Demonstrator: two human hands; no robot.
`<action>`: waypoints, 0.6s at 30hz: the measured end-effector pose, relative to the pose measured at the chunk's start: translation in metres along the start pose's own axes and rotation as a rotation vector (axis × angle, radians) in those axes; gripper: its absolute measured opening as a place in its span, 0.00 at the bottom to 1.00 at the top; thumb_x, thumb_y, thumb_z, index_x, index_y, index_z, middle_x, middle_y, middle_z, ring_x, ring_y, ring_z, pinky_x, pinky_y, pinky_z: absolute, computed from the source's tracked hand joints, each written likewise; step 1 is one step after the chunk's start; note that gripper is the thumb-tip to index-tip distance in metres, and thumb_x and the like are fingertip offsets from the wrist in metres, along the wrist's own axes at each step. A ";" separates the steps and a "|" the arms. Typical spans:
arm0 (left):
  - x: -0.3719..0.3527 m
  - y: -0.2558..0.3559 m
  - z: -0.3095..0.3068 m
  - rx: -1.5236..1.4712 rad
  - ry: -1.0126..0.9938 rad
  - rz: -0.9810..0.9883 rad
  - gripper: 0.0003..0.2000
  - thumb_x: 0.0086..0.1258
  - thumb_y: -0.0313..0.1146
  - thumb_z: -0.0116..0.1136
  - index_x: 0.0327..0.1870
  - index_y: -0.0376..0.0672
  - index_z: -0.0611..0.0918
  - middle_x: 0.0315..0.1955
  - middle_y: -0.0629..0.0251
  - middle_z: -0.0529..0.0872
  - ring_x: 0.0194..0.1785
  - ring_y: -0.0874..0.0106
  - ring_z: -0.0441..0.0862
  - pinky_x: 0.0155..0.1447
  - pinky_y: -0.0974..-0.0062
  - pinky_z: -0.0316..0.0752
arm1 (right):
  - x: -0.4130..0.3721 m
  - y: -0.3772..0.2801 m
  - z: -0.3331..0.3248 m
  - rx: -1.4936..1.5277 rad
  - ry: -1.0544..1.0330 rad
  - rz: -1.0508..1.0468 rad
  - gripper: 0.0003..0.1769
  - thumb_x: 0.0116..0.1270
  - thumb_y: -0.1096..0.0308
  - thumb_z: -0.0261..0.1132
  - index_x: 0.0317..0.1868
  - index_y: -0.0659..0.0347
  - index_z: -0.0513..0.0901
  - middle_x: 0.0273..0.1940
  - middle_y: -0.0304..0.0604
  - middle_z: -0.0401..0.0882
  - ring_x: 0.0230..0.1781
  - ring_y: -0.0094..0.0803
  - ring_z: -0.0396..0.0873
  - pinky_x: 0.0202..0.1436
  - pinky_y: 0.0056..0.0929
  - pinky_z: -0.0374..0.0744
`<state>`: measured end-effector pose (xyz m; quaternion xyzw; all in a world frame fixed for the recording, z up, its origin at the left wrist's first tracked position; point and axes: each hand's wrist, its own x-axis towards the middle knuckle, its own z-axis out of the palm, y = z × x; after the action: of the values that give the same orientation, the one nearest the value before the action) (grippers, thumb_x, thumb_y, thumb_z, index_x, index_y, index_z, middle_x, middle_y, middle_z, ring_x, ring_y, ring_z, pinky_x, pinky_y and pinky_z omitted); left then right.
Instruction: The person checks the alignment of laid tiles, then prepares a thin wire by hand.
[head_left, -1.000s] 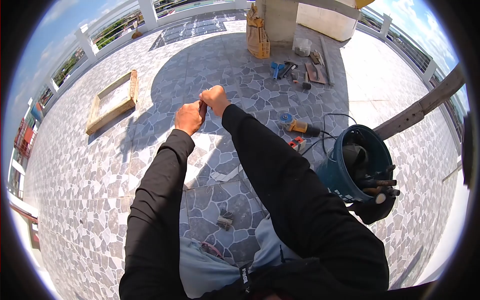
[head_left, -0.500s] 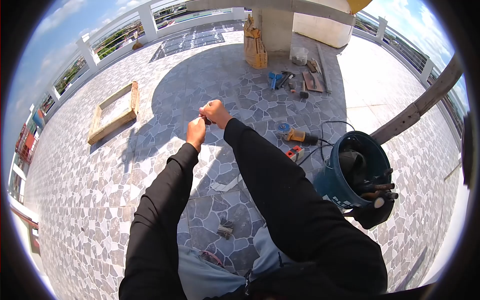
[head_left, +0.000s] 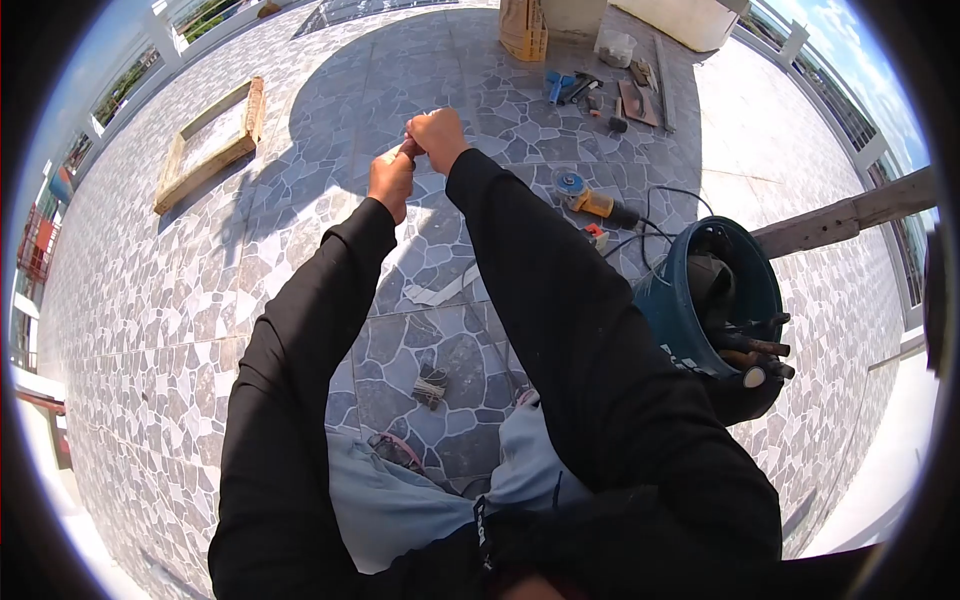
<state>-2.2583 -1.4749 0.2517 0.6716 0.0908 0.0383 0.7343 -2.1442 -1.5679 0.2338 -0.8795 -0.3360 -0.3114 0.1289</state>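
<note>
Both hands have shifted up toward the top centre of the frame. The left hand (head_left: 390, 182) and right hand (head_left: 438, 135) touch, fingers closed on a small piece (head_left: 408, 150) pinched between them, too small to identify. They are held over the tiled floor (head_left: 300, 250), with the bucket (head_left: 668, 320) at right.

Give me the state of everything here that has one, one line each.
left hand, closed on the small item
right hand, fist closed on the same item
small item, pinched between both hands, too small to identify
bucket, upright, open, filled with tools
angle grinder, lying loose, untouched
wooden frame, lying flat
bundle, lying loose, untouched
</note>
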 end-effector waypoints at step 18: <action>-0.018 -0.007 -0.012 0.183 -0.116 0.090 0.14 0.75 0.42 0.51 0.42 0.41 0.83 0.19 0.80 0.66 0.21 0.86 0.57 0.25 0.83 0.50 | -0.015 0.016 -0.057 0.281 -0.307 -0.148 0.07 0.63 0.66 0.61 0.35 0.56 0.86 0.31 0.45 0.81 0.32 0.32 0.77 0.36 0.36 0.73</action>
<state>-2.2786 -1.4665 0.2453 0.7403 0.0211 0.0240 0.6715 -2.1686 -1.6126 0.2679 -0.8629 -0.4554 -0.1327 0.1745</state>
